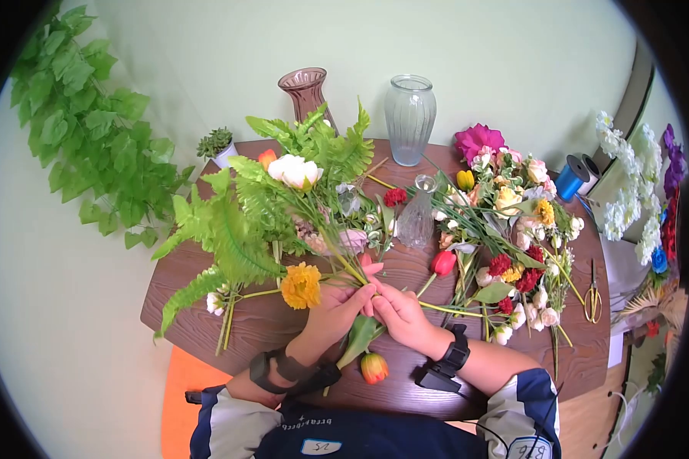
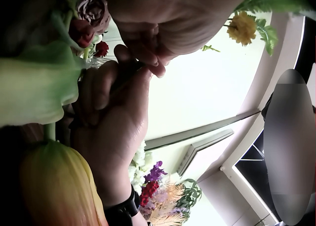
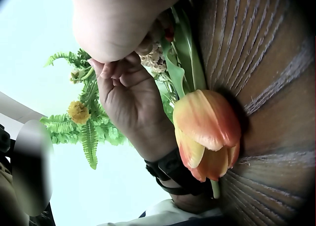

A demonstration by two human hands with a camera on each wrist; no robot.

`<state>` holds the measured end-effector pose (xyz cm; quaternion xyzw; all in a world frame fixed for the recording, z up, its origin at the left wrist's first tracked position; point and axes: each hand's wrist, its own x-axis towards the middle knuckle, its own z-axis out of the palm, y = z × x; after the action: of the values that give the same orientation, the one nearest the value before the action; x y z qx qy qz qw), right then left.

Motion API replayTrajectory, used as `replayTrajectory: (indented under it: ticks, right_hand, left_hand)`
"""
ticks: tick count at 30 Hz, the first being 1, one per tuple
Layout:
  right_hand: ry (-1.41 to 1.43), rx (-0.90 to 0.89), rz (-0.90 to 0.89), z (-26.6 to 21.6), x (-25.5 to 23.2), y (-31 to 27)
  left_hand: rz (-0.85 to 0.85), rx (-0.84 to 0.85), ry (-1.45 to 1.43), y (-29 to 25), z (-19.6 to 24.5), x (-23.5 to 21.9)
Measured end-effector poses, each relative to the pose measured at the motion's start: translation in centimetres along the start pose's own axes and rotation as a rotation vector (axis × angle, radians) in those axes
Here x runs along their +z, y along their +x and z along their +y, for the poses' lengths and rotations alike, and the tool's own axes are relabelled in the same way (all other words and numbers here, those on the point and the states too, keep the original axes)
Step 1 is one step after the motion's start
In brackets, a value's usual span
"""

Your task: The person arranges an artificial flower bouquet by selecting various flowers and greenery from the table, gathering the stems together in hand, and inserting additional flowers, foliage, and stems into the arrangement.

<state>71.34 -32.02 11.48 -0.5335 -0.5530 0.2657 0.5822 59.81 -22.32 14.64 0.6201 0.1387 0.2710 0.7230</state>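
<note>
My left hand grips a bunch of green stems over the near middle of the table. Fern fronds, a white peony-like bloom and a yellow ruffled flower spread from this bunch to the left and back. Against it, my right hand pinches the stems between thumb and fingers, the two thumbs close together. The fingers hide much of the stems there. Below the hands, an orange-yellow tulip lies on the wooden table, its bloom toward me.
Behind stand a clear ribbed vase, a purple-tinted vase and a small glass bottle. Mixed artificial flowers cover the table's right side, with a red tulip nearer the middle. Scissors and a blue ribbon spool sit at the right edge.
</note>
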Motion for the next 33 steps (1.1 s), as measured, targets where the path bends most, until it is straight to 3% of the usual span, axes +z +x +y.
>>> replayTrajectory:
  ticks: [33]
  right_hand:
    - [-0.035, 0.113, -0.057, -0.24, -0.11, -0.01]
  left_hand:
    - [0.03, -0.004, 0.125, 0.05, -0.67, -0.23]
